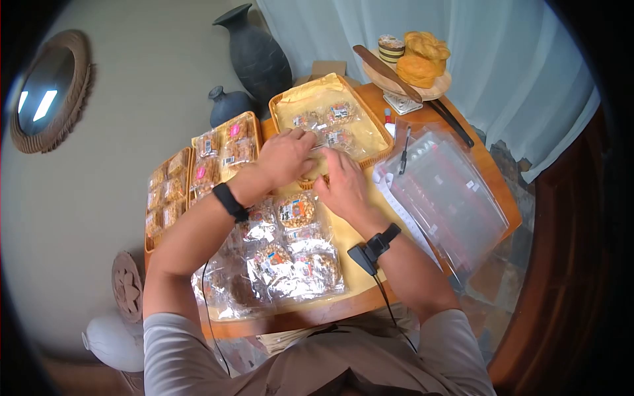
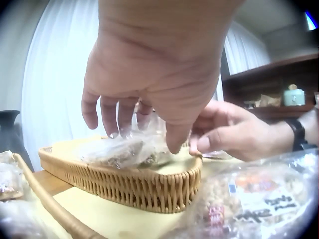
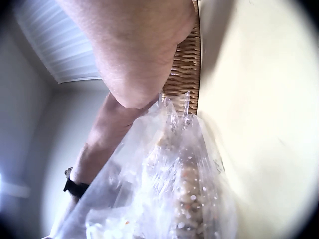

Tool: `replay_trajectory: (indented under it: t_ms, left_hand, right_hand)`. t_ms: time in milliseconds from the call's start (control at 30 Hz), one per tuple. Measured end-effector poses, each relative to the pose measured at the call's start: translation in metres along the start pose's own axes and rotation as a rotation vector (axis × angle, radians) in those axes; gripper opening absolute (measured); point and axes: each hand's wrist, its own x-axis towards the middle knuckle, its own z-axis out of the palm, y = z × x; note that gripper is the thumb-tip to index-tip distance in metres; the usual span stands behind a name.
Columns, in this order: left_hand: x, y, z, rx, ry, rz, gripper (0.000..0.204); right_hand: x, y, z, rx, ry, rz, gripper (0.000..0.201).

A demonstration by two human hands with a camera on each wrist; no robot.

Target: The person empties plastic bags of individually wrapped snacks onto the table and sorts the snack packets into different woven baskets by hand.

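Observation:
My left hand (image 1: 287, 157) reaches into the paper-lined wicker basket (image 1: 376, 157) at the far side of the table. In the left wrist view its fingers point down and its thumb stands opposite, around a clear-bagged nut cake (image 2: 119, 152). My right hand (image 1: 345, 181) is beside it at the near corner of the basket, thumb and fingers bent toward the same bag; I cannot tell whether they grip it. Several bagged nut cakes (image 1: 340, 112) lie in the basket beyond the hands. More bagged nut cakes (image 1: 295, 211) lie in shiny clear packs below my forearms.
Two more baskets of packaged snacks (image 1: 205, 158) stand on the left. To the right are clear plastic sleeves (image 1: 449, 191), a pen (image 1: 404, 152) and a white measuring tape (image 1: 403, 214). A stand with breads (image 1: 422, 63) and dark vases (image 1: 257, 56) are at the back.

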Motion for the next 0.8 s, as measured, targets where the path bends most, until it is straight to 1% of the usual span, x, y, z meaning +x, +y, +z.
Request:
replay_trajectory:
  t_ms: [33,67,100,133,167,200,267,300,367,400,467,500,533,567,600,633,667,733,800]
  left_hand:
    - [0.003,0.005,0.002,0.033,-0.081,-0.054,0.020]
    - [0.006,0.006,0.002,0.064,-0.161,-0.108,0.016]
    - [0.010,0.003,-0.001,0.029,-0.161,-0.137,0.014]
    - [0.016,-0.003,-0.007,0.016,-0.156,-0.146,0.014]
    - [0.023,-0.010,-0.016,-0.003,-0.109,-0.181,0.015]
    - [0.030,-0.016,-0.024,-0.021,-0.062,-0.219,0.017]
    - [0.044,-0.032,-0.038,-0.031,0.060,-0.226,0.017]
    - [0.051,-0.040,-0.045,-0.034,0.071,-0.245,0.017]
    - [0.063,-0.054,-0.059,-0.139,0.052,-0.233,0.021]
    - [0.068,-0.059,-0.067,-0.135,0.064,-0.245,0.021]
    - [0.073,-0.058,-0.082,-0.308,-0.011,-0.309,0.024]
    - [0.076,-0.056,-0.087,-0.377,-0.006,-0.350,0.025]
    - [0.077,-0.053,-0.092,-0.376,-0.001,-0.353,0.025]
    - [0.079,-0.049,-0.096,-0.456,0.013,-0.368,0.025]
    - [0.081,-0.047,-0.101,-0.536,0.027,-0.381,0.026]
    - [0.083,-0.044,-0.107,-0.620,-0.007,-0.402,0.026]
    - [0.084,-0.044,-0.110,-0.620,-0.003,-0.404,0.026]
    - [0.087,-0.043,-0.117,-0.761,0.058,-0.349,0.025]
    - [0.087,-0.043,-0.130,-0.785,0.056,-0.350,0.025]
  right_hand:
    - [0.000,0.000,0.000,0.015,-0.011,0.047,0.062]
    - [0.000,0.000,-0.001,0.012,-0.022,0.040,0.062]
    - [0.000,-0.002,-0.003,0.085,-0.041,0.094,0.067]
    - [-0.002,-0.002,-0.005,0.157,-0.062,0.154,0.072]
    - [-0.003,-0.002,-0.006,0.148,-0.080,0.155,0.072]
    - [-0.001,-0.001,-0.005,0.128,-0.101,0.116,0.072]
    - [-0.003,-0.002,-0.006,0.106,-0.144,0.062,0.073]
    - [-0.003,-0.003,-0.004,0.097,-0.141,0.067,0.072]
    - [-0.002,-0.005,-0.001,0.090,-0.145,0.052,0.072]
    - [-0.003,-0.003,-0.001,0.074,-0.146,0.048,0.070]
    - [-0.005,0.002,0.000,0.059,-0.151,0.039,0.067]
    - [-0.006,0.005,0.001,0.043,-0.135,-0.009,0.062]
    - [-0.006,0.006,0.002,0.027,-0.117,-0.056,0.056]
    - [-0.007,0.006,0.003,0.027,-0.119,-0.061,0.056]
    - [-0.007,0.007,0.004,0.029,-0.100,-0.066,0.050]
    - [-0.007,0.007,0.004,0.032,-0.081,-0.069,0.044]
    - [-0.007,0.008,0.005,0.032,-0.083,-0.073,0.044]
    - [-0.007,0.010,0.005,0.027,-0.090,-0.097,0.036]
    - [-0.007,0.009,0.005,0.020,-0.095,-0.093,0.033]
